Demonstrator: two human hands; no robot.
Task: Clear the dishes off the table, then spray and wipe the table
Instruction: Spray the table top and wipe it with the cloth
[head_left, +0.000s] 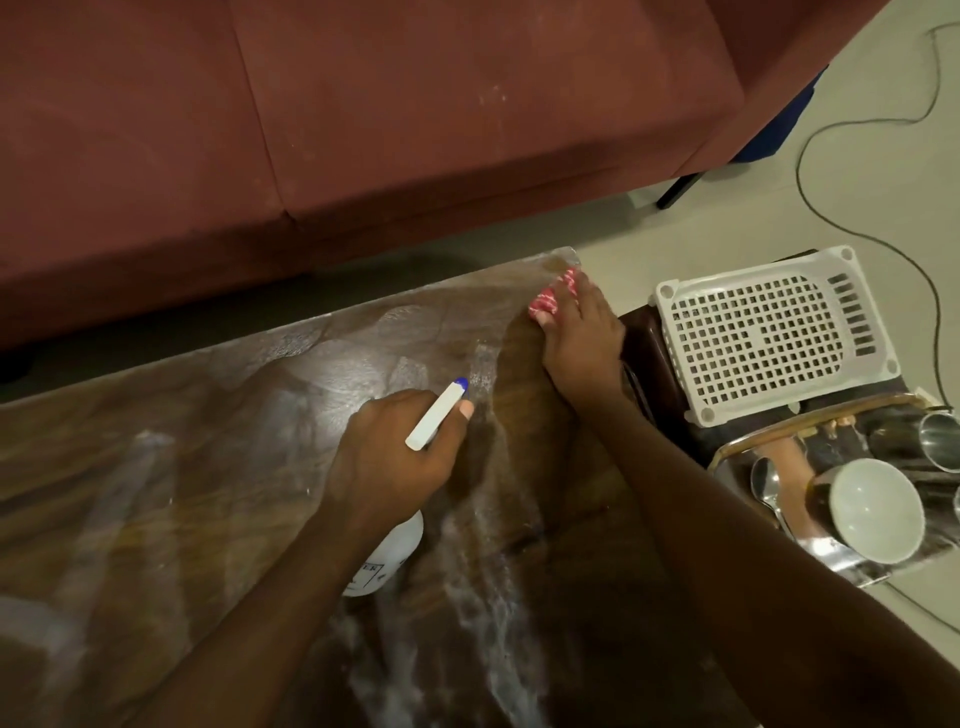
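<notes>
Spray bottle (435, 417) is gripped in the left hand (400, 457), fingers curled round its neck, above the middle of the wet, streaked bench (208, 441). The right hand (582, 348) presses a red-and-white cloth (551, 297) onto the bench's far right corner, fingers laid over it. A bowl (878, 509) sits on a tray (737, 441) beside the bench.

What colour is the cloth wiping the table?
The cloth is red-and-white patterned, seen under the right hand in the head view.
</notes>
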